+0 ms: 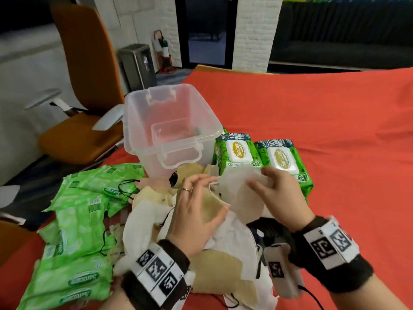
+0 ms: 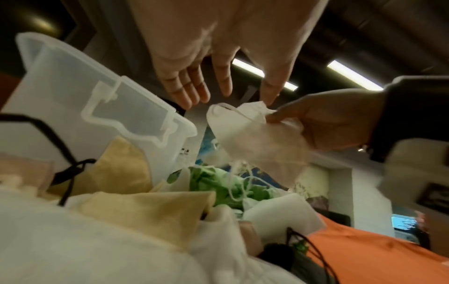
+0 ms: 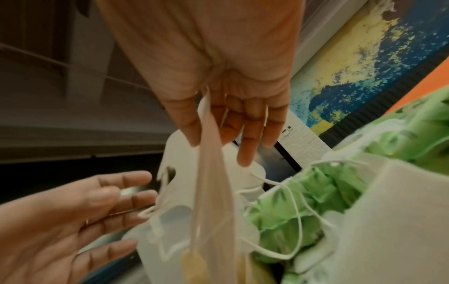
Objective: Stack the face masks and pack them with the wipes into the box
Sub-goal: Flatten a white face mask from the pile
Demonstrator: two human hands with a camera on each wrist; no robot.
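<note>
Table cloth [image 1: 312,121]: red, carrying everything; sagging soft underneath, by the look of it.
Box [image 1: 138,121]: clear plastic, lid off, standing empty at the far left edge of the cloth, beyond the hands.
Wipes [image 1: 241,153]: two green packs lying just right of the box; flatter green packs [image 1: 78,220] spreading at near left.
Mask pile [image 1: 156,220]: white and tan masks lying loose, ear loops crossing; no stack forming yet.
Right hand [image 1: 281,193]: pinching a white mask [image 1: 237,189] above the pile, in front of the wipes.
Left hand [image 1: 194,211]: fingers spread and relaxed, holding nothing, reaching toward the mask's near edge and loop.
Risk: dangling loops are likely snagging other masks, dragging the pile; one-sided pinching is letting the mask fold crooked.
</note>
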